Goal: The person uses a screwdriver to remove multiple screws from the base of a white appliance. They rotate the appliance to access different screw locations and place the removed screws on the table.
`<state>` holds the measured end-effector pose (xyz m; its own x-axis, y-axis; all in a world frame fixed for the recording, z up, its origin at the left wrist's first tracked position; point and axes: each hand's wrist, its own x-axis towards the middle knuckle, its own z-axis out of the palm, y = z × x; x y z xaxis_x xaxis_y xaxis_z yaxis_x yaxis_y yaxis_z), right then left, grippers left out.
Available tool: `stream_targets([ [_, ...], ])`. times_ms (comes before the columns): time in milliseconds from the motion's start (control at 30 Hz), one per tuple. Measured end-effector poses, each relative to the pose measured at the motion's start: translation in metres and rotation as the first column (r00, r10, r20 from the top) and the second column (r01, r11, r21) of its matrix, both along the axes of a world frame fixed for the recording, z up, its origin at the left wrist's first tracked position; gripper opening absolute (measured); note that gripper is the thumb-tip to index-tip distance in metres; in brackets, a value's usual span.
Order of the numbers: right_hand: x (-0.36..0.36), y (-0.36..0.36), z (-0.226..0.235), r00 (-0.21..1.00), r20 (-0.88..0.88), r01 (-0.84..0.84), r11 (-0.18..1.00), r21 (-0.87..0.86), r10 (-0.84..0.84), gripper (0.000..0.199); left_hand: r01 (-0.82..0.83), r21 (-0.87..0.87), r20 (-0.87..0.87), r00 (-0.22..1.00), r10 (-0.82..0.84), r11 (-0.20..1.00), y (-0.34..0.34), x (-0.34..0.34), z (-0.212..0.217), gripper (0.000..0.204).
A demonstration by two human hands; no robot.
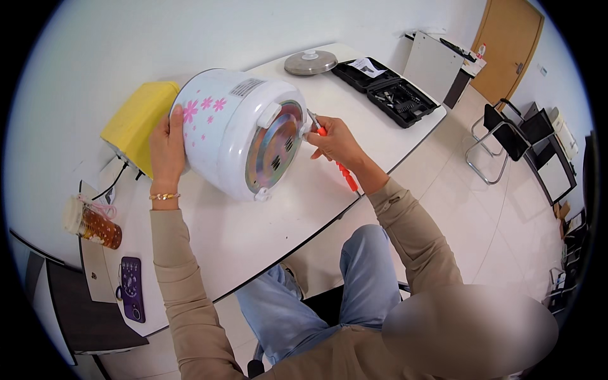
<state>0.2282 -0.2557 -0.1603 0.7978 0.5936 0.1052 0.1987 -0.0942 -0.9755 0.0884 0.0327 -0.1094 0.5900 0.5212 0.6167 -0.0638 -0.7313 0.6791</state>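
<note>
A rice cooker (218, 136), pale blue and white with pink flowers, lies tipped over on the white table (266, 221). Its round metal base plate (269, 161), with vent slots, faces right. My left hand (168, 139) presses against the cooker's left side, thumb up, steadying it. Closed around a red-handled tool (345, 174) is my right hand (334, 140), at the right rim of the base. The tool's grey metal end shows above the fingers beside that rim. My fingers hide its middle, so its exact kind is unclear.
Behind the cooker stands a yellow box-shaped thing (136, 123) with a black cord. An open black tool case (402, 101) and a steel lid (310, 62) lie toward the back. At left are a brown patterned cup (95, 225) and a purple phone (132, 288).
</note>
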Motion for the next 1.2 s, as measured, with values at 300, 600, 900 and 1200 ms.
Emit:
stream_targets([
  [300,-0.010,-0.034,-0.019,0.967,-0.253,0.048,0.996,0.072,-0.029,0.020,0.085,-0.021,0.027,0.996,-0.084,0.996,-0.008,-0.003,0.004,0.055],
  [600,0.003,-0.040,-0.027,0.931,-0.358,0.122,0.982,0.147,-0.062,0.023,-0.102,0.046,0.083,0.992,0.098,0.994,-0.005,-0.007,-0.005,0.040],
  [900,0.016,-0.037,-0.031,0.911,-0.412,0.041,0.993,0.109,0.008,0.019,-0.043,-0.025,0.227,0.973,0.048,0.999,-0.028,-0.029,-0.037,0.037],
  [1200,0.066,-0.023,-0.022,0.951,0.249,0.268,0.889,-0.370,-0.183,0.013,-0.057,0.062,0.217,0.975,0.042,0.996,-0.051,-0.036,-0.060,0.050],
])
